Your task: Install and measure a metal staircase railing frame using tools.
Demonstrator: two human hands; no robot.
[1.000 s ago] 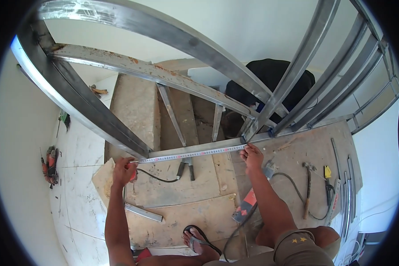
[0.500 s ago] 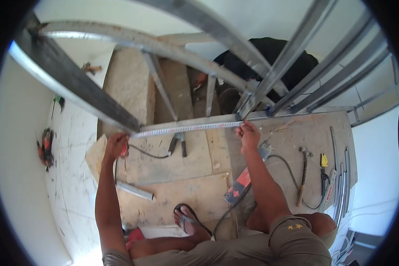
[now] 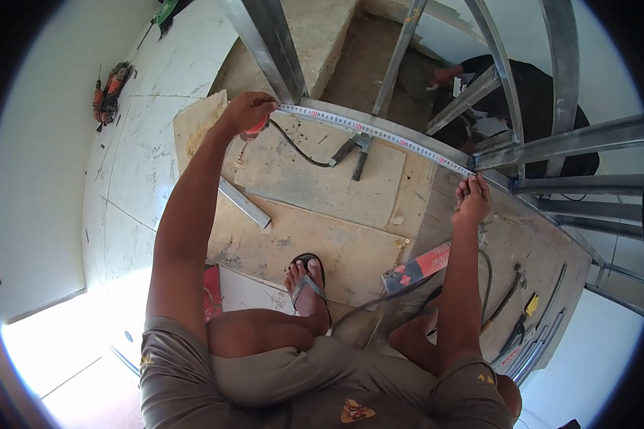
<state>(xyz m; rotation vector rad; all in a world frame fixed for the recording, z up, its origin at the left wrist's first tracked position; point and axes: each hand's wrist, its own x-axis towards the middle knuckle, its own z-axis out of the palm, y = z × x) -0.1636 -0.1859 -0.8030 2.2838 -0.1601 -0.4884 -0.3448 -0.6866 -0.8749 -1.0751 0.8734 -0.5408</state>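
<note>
My left hand [image 3: 247, 113] grips a red tape measure [image 3: 255, 131] at the left end of a curved steel frame's lower rail [image 3: 340, 111]. The white tape blade [image 3: 376, 131] runs along that rail, slanting down to the right. My right hand [image 3: 471, 202] pinches the blade near its far end, beside a joint where several steel bars meet. Below the blade lie a black-handled clamp [image 3: 350, 157] and its cable. A short steel tube [image 3: 243, 200] rests by my left forearm, and a red-and-grey box [image 3: 415, 270] lies left of my right forearm.
A co-worker in black [image 3: 572, 118] crouches behind the bars near a concrete step [image 3: 311, 50]. Orange power tools [image 3: 109, 96] lie on the white floor at left. A hammer [image 3: 504, 293] and metal rods [image 3: 533, 350] lie right on boards. My sandalled foot [image 3: 305, 289] is below.
The view has turned, so the frame, tape and both hands appear higher and more slanted. Both hands keep hold of the tape. The co-worker's hand shows more plainly behind the bars.
</note>
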